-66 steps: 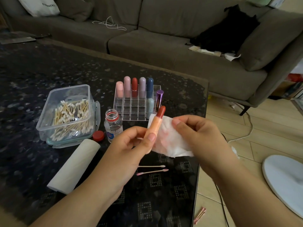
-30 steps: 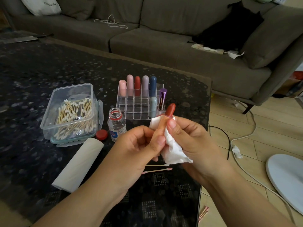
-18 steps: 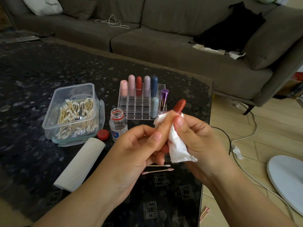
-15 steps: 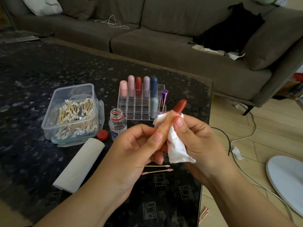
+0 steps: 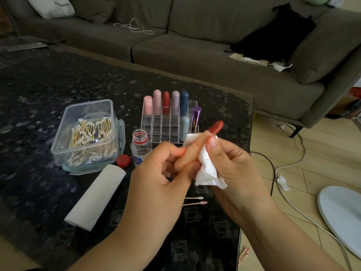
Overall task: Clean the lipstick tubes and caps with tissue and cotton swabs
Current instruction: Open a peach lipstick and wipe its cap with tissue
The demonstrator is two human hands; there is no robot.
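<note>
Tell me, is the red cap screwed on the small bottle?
No, the red cap lies on the table left of the bottle, whose mouth is open.

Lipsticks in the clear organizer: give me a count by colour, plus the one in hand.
Pink: 2
Red: 1
Lilac: 1
Navy: 1
Pale blue-grey: 1
Metallic purple: 1
In hand, peach tube: 1
Total: 8

Bottle (image 5: 141,146), swab box (image 5: 88,133), organizer (image 5: 170,122) crowd table's far side; near-left table (image 5: 39,192) bare beside tissue roll (image 5: 96,196).
</note>
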